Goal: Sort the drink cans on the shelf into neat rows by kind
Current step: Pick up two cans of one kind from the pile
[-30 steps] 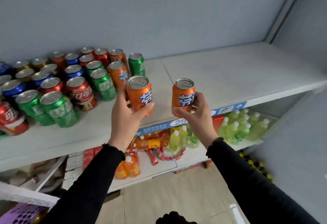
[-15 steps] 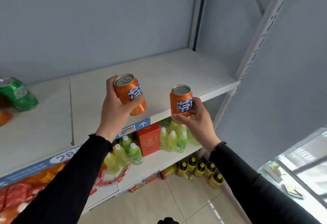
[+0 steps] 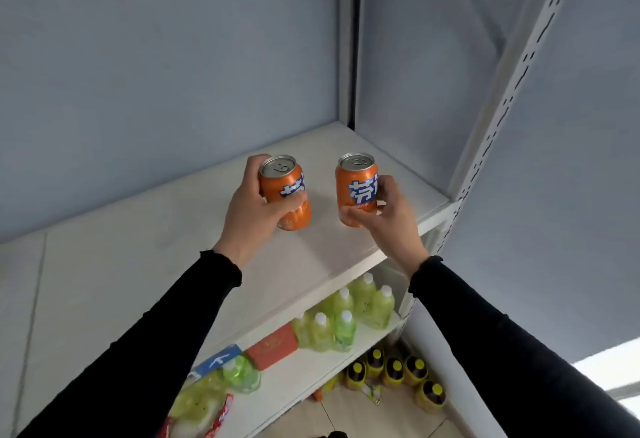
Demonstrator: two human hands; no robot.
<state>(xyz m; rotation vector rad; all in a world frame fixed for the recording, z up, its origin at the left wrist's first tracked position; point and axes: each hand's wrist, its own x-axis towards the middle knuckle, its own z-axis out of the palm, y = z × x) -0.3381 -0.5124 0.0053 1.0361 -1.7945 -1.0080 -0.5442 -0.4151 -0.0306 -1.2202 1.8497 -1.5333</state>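
Observation:
I hold two orange drink cans with blue-and-white lettering over the right end of the white shelf (image 3: 131, 264). My left hand (image 3: 254, 210) grips the left orange can (image 3: 285, 191), which tilts a little to the left. My right hand (image 3: 388, 217) grips the right orange can (image 3: 356, 190) from below and the side, and it stands upright. Both cans are near the shelf's back right corner. I cannot tell whether either can touches the shelf board. The other cans are out of view to the left.
A grey back panel and a perforated upright post (image 3: 502, 98) close off the shelf's right end. On the lower shelf stand green bottles (image 3: 346, 320) and a red box (image 3: 273, 346). Yellow-capped bottles (image 3: 394, 372) stand on the floor.
Both hands have carried their orange cans rightward and deeper over the shelf, toward the back right corner. The view has swung right, so the mixed group of cans has left the frame.

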